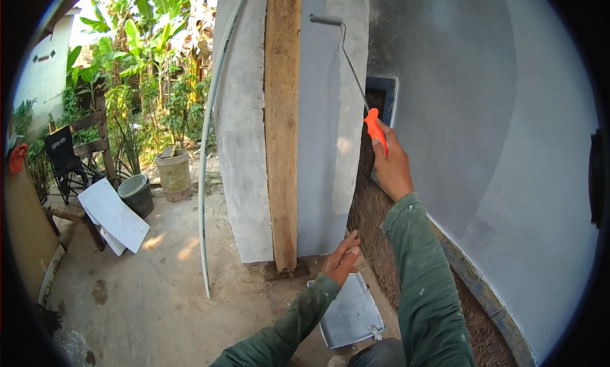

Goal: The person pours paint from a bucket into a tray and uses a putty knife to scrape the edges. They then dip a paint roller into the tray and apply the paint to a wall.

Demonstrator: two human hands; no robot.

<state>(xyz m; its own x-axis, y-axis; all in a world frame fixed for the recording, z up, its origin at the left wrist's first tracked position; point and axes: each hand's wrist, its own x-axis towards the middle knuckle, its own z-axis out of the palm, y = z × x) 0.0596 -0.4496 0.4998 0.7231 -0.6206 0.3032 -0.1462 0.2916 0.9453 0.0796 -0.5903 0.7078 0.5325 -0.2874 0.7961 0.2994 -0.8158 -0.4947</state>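
Down on the ground by the person's knees lies a paint tray (351,315), flat and grey with paint. Just above its upper edge hovers the left hand (342,258), fingers loosely bent and holding nothing; whether it touches the tray's rim I cannot tell. Behind that hand a rough wooden plank (282,125) stands upright against the corner of the grey wall (330,144).

Higher and a little to the right, the right hand (392,167) is raised on an outstretched green sleeve. Its grip is closed around the orange handle (375,129) of a paint roller. From the handle a thin wire shaft runs up and to the left, so the tool's long axis slants away from the hand towards the top of the wall. The roller head (326,19) sits at the far end, lying crosswise against the wall near its top, well above the hand and left of it. The right hand alone carries the tool; the left is well apart from it, down low.

Further left, a pale pipe (206,170) leans on the wall. Beyond it, out in the yard, stand a bucket (173,174), a dark basin (136,194), some white boards (114,216) and green plants.
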